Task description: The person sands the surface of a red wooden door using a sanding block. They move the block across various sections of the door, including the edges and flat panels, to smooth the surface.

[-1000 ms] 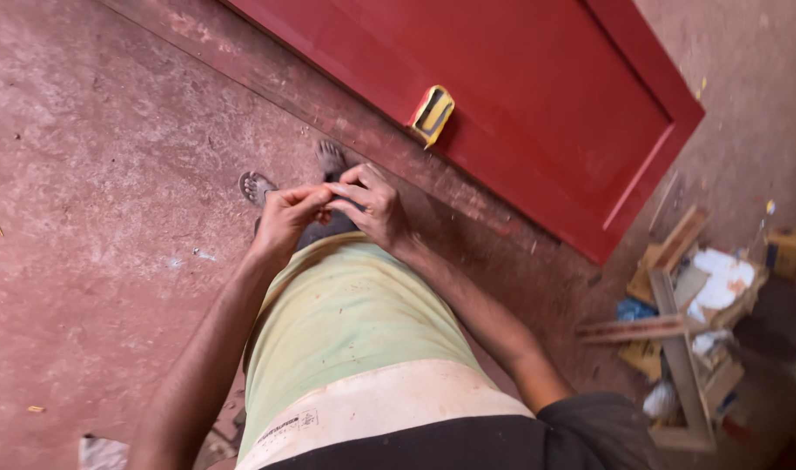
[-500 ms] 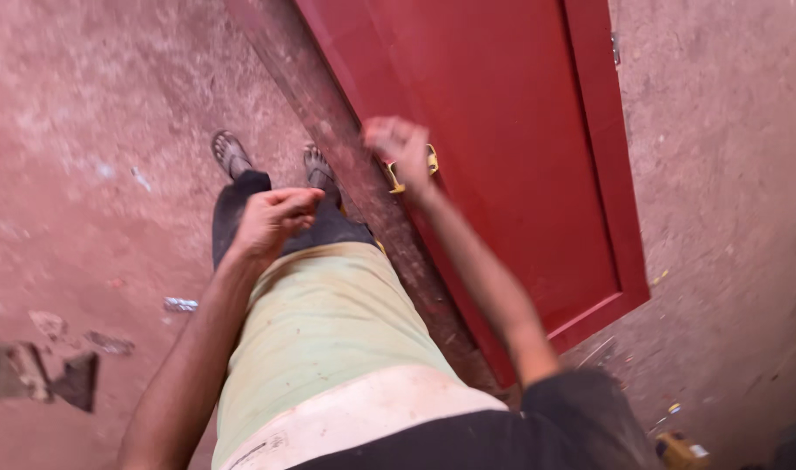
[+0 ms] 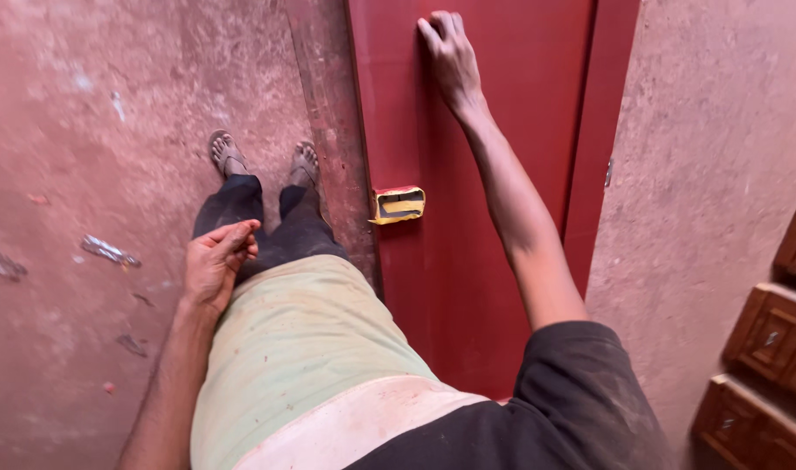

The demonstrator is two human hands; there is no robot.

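Head view: our right hand [image 3: 453,59] presses flat, fingers spread, bracing the red painted wooden door [image 3: 502,174] at top centre; left hand [image 3: 215,261] curls loosely, apparently empty

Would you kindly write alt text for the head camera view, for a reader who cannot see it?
Seen from above, a standing person presses their right hand flat against a red painted wooden door, above a yellow-edged rectangular lock cut-out in its edge. Their left hand hangs loosely curled by the thigh, above sandalled feet on a dusty reddish floor.
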